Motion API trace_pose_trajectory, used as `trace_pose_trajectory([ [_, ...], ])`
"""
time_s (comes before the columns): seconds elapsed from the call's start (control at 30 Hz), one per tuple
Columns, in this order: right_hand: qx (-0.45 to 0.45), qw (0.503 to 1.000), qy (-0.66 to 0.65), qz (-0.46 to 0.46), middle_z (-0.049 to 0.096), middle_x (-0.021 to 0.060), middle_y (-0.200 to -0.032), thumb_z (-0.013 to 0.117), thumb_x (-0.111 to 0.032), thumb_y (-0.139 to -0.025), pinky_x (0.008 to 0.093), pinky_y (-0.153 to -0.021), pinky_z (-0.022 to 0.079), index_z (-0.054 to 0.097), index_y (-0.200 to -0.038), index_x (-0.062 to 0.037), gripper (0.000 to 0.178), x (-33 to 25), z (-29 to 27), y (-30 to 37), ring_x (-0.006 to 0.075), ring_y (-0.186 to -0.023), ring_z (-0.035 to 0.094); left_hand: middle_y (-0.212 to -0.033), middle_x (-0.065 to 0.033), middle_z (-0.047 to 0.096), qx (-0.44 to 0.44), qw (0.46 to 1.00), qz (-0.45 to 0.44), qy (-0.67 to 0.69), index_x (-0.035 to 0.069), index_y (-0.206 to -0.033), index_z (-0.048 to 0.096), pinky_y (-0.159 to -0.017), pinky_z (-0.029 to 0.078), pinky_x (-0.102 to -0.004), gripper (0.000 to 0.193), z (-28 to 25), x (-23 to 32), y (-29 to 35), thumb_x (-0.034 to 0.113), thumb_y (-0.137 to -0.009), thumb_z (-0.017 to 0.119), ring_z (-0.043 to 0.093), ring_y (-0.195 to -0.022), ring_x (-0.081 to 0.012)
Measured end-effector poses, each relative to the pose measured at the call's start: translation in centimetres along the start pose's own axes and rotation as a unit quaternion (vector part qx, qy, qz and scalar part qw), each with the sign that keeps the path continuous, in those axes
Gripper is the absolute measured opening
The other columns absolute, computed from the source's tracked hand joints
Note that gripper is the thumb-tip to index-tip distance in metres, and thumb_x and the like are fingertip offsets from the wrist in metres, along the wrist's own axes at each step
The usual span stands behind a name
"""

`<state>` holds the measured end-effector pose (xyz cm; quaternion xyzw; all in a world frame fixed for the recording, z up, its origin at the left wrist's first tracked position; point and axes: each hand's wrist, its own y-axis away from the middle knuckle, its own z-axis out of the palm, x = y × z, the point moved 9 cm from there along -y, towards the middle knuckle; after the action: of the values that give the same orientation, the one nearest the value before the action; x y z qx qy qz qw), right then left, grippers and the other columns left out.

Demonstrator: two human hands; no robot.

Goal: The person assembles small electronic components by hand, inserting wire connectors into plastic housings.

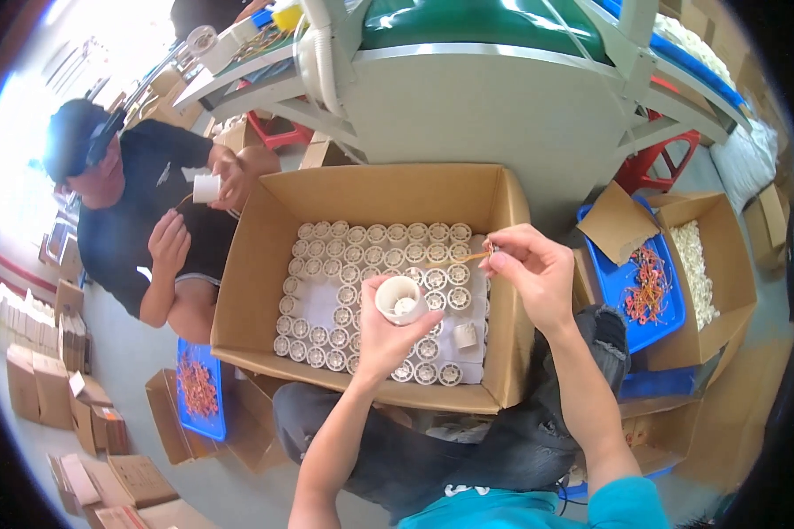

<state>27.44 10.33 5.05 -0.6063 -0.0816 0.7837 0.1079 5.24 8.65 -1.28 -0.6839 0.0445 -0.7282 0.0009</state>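
Above the cardboard box, my left hand (381, 342) is wrapped round a white plastic cylinder (392, 304), its open end facing up with ribs showing inside. To its right, my right hand (538, 269) pinches a small wire lead (457, 260). The lead's thin yellowish-orange strands stretch left from my fingertips, over the box. Below both hands, rows of similar white cylinders (353, 254) stand in the cardboard box (379, 189). One cylinder (465, 335) lies on its side near the box's right wall.
A person (163, 189) at left holds another white cylinder (206, 189) and a wire. Blue trays of red-orange wires lie at right (675, 300) and lower left (216, 421). An open carton (728, 264) of small white parts is at far right. A machine with a green belt (476, 25) stands ahead.
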Motion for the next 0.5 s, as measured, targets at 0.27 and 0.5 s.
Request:
trace_pose_trajectory([
  [0.27,-0.076,0.977,0.156,-0.121,0.067,0.0112,-0.099,0.071,0.012,-0.076,0.0275,-0.076,0.054,0.072,-0.099,0.0034,0.024,-2.5,3.1,1.6,0.0177,-0.089,0.066,-0.116,-0.0123,0.058,-0.011,0.974,0.166,-0.155,0.003,-0.121,0.057,-0.095,0.047,-0.0349,0.058,0.0,4.2,-0.2,-0.004,-0.067,0.076,0.058,-0.11,-0.0253],
  [0.5,-0.087,0.958,0.217,-0.166,0.068,0.0107,-0.096,0.073,0.009,-0.074,0.0296,-0.074,0.054,0.073,-0.096,0.0002,0.024,-2.8,4.1,2.2,0.0209,-0.085,0.068,-0.115,-0.0143,0.059,-0.03,0.968,0.187,-0.167,0.004,-0.12,0.058,-0.096,0.047,-0.0384,0.058,0.9,4.2,0.2,-0.004,-0.065,0.074,0.058,-0.111,-0.031],
])
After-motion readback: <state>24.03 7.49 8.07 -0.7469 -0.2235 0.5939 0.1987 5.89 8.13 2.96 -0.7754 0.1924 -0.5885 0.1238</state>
